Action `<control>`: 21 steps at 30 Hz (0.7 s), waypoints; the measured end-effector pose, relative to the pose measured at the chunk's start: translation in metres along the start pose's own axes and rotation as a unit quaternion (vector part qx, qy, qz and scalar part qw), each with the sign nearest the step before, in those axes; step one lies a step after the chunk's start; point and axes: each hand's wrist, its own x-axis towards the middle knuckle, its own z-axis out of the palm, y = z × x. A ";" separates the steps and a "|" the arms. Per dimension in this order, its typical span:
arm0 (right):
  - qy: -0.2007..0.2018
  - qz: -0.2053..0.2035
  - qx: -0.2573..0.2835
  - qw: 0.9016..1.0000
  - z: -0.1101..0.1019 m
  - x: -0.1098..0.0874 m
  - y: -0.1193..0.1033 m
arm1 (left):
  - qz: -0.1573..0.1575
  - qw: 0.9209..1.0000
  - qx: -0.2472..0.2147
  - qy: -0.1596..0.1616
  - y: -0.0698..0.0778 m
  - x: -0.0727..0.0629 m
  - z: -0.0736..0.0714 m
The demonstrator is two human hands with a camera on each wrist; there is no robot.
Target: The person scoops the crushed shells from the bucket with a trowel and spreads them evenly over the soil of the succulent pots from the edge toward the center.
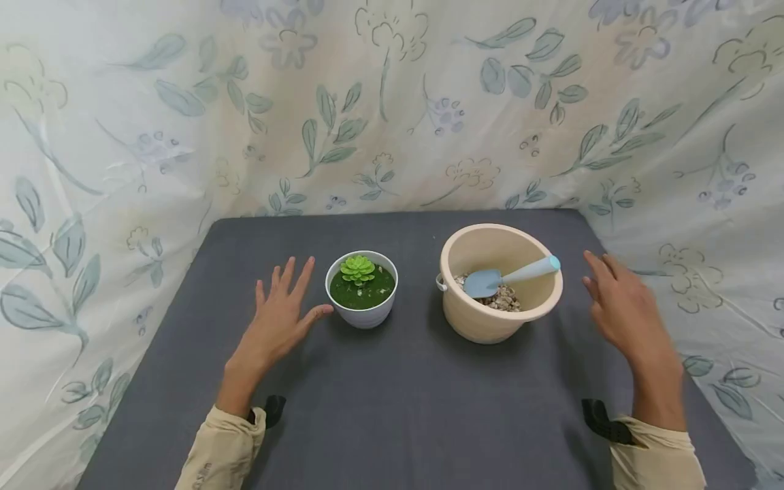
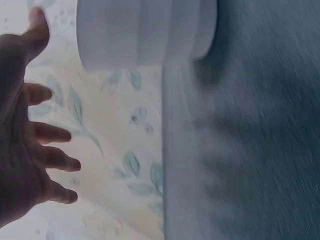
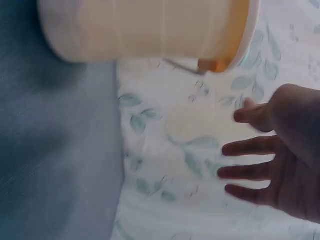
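Observation:
A white pot point(image 1: 364, 316) holds a bright green succulent point(image 1: 358, 269) in dark green moss. Just left of it, my left hand point(image 1: 277, 318) hovers with fingers spread, its thumb close to the pot's side. Whether the thumb touches the pot is hard to tell; the left wrist view shows the hand point(image 2: 25, 135) apart from it. To the right stands a beige bucket point(image 1: 484, 328) with pebbly soil point(image 1: 503, 299) inside. A light blue trowel point(image 1: 484, 283) lies in it, handle on the rim. My right hand point(image 1: 631, 306) is held off the bucket's right side, fingers extended, holding nothing.
Both containers stand on a dark grey table point(image 1: 392, 395), toward its back edge. A floral cloth point(image 1: 392, 102) hangs behind and along both sides. Black straps point(image 1: 603, 423) sit at the wrists. A metal handle end point(image 1: 441, 283) shows on the bucket's left.

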 end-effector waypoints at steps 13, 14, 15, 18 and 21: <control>-0.105 -0.171 -0.063 0.978 -0.008 0.054 -0.060 | 0.164 0.977 -0.096 0.094 0.108 0.040 0.026; -0.132 -0.161 -0.077 0.975 -0.006 0.056 -0.062 | 0.171 0.977 -0.103 0.081 0.117 0.043 0.030; -0.151 -0.152 -0.089 0.973 -0.005 0.057 -0.065 | 0.176 0.976 -0.110 0.066 0.125 0.046 0.035; -0.168 -0.137 -0.104 0.971 -0.002 0.057 -0.070 | 0.184 0.976 -0.112 0.016 0.147 0.053 0.047; -0.148 -0.146 -0.106 0.972 0.001 0.057 -0.075 | 0.187 0.976 -0.108 -0.012 0.161 0.058 0.055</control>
